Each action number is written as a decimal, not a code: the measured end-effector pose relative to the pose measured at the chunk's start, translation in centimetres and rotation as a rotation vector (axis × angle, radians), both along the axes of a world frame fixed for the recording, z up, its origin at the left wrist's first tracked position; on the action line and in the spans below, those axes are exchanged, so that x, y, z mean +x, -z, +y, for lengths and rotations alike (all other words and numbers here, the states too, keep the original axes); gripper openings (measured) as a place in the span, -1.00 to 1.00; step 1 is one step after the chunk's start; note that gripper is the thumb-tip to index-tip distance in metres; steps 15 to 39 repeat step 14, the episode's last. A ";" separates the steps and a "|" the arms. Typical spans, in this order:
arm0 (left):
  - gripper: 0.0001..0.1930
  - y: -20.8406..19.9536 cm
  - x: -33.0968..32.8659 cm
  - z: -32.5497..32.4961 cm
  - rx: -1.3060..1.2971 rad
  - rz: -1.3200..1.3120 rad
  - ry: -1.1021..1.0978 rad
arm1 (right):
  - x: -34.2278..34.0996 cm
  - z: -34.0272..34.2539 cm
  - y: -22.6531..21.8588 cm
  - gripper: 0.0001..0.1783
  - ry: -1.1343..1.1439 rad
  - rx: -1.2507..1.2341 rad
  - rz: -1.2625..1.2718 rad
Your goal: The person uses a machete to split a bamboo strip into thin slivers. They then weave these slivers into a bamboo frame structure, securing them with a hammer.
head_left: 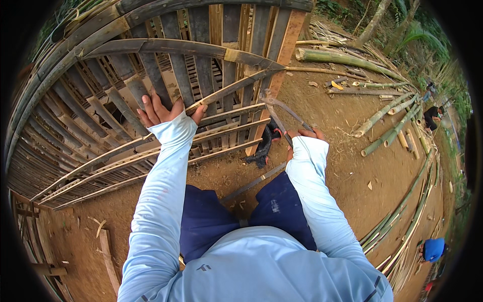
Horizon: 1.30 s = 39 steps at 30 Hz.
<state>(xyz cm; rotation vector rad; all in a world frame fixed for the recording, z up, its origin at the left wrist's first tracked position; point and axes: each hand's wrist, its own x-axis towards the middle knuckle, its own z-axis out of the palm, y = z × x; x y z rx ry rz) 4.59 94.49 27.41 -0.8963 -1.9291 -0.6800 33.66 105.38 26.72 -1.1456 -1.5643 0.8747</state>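
Note:
My left hand (165, 111) lies with spread fingers on the dark bamboo slats (177, 70) of a large bamboo frame. Its thumb rests against a split bamboo strip (224, 90) that slants up toward the frame's right edge. In my right hand (308, 135) are the handles of metal pincers (285, 106), the fingers closed round them. The pincers' jaws are at the reddish wooden edge board (279, 60), close to the ends of the strips. Whether the jaws grip a nail there I cannot make out.
Below my hands, long thin bamboo rails (229, 129) run across the frame. A dark thing with some red (264, 146) lies by its corner. Bamboo poles (352, 59) are on the dirt ground at right. Two people, one in blue (433, 249), are farther off.

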 end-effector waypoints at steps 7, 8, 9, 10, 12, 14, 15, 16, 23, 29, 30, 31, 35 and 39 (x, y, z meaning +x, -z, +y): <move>-0.36 0.3 -0.3 -0.3 -0.006 -0.001 -0.019 | -2.5 -2.6 -3.1 -0.12 0.061 -0.281 0.446; -0.36 0.2 -0.3 -0.2 -0.003 -0.005 -0.012 | -2.7 -2.6 -3.5 -0.13 0.079 -0.297 0.506; -0.35 0.1 -0.2 -0.2 0.000 -0.010 -0.004 | -2.6 -2.3 -3.1 -0.14 0.070 -0.290 0.536; -0.35 0.1 -0.1 -0.2 0.003 -0.015 0.001 | -2.6 -2.2 -3.0 -0.15 0.064 -0.281 0.538; -0.38 0.3 -0.5 -0.1 0.026 0.029 0.007 | -2.7 -2.1 -3.0 -0.16 0.054 -0.260 0.517; -0.38 0.6 -0.8 0.0 0.041 0.046 0.012 | -2.6 -2.3 -3.2 -0.16 0.053 -0.250 0.489; -0.38 0.6 -0.8 0.0 0.041 0.046 0.012 | -2.6 -2.3 -3.2 -0.16 0.053 -0.250 0.489; -0.38 0.6 -0.8 0.0 0.041 0.046 0.012 | -2.6 -2.3 -3.2 -0.16 0.053 -0.250 0.489; -0.38 0.6 -0.8 0.0 0.041 0.046 0.012 | -2.6 -2.3 -3.2 -0.16 0.053 -0.250 0.489; -0.38 0.6 -0.8 0.0 0.041 0.046 0.012 | -2.6 -2.3 -3.2 -0.16 0.053 -0.250 0.489; -0.38 0.6 -0.8 0.0 0.041 0.046 0.012 | -2.6 -2.3 -3.2 -0.16 0.053 -0.250 0.489; -0.38 0.6 -0.8 0.0 0.041 0.046 0.012 | -2.6 -2.3 -3.2 -0.16 0.053 -0.250 0.489; -0.38 0.6 -0.8 0.0 0.041 0.046 0.012 | -2.6 -2.3 -3.2 -0.16 0.053 -0.250 0.489; -0.38 0.6 -0.8 0.0 0.041 0.046 0.012 | -2.6 -2.3 -3.2 -0.16 0.053 -0.250 0.489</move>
